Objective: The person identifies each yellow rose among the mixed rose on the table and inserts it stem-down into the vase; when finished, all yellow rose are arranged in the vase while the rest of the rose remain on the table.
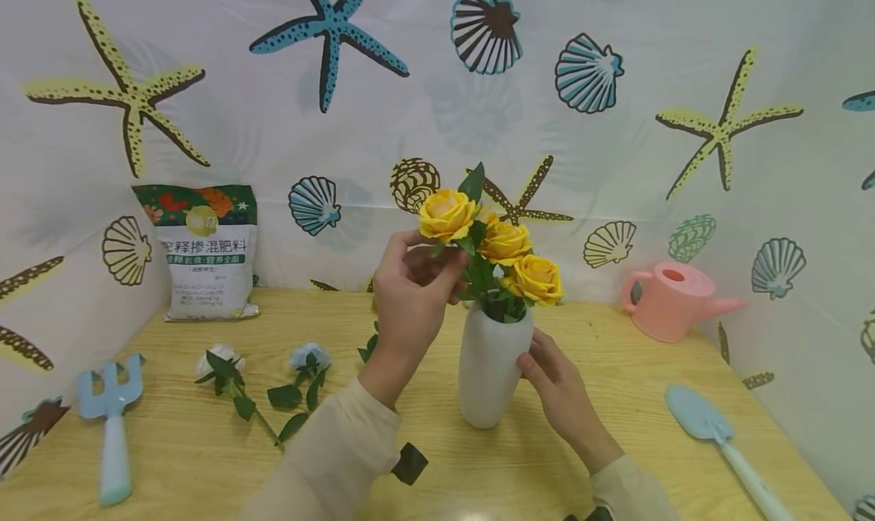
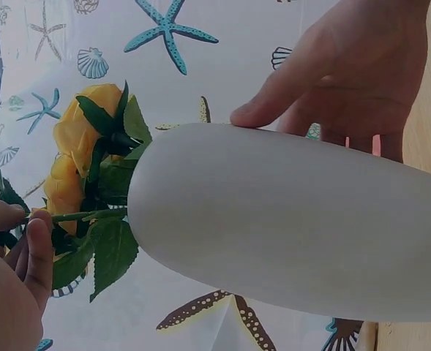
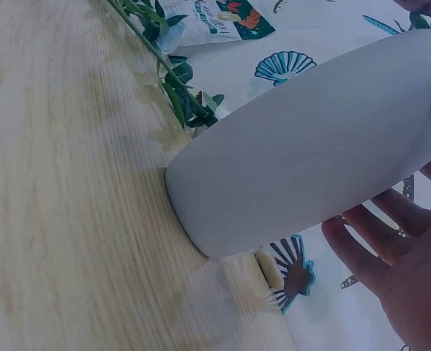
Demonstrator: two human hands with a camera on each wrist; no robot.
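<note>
A tall white vase (image 1: 488, 369) stands upright on the table, with several yellow roses in its mouth. My left hand (image 1: 413, 301) pinches the green stem (image 2: 72, 216) of one yellow rose (image 1: 447, 215) between thumb and fingers, just above the vase's rim. That bloom sits highest, at the left of the bunch. Around the vase's right side, my right hand (image 1: 563, 392) holds it with the thumb in front and the fingers behind. In the right wrist view its fingers (image 3: 380, 238) lie along the vase wall, and the base rests on the wooden tabletop.
A white rose (image 1: 220, 361) and a pale blue rose (image 1: 310, 355) lie left of my left arm. Farther left are a blue hand fork (image 1: 112, 422) and a fertilizer bag (image 1: 208, 263). On the right stand a pink watering can (image 1: 673, 304) and a blue trowel (image 1: 697, 412).
</note>
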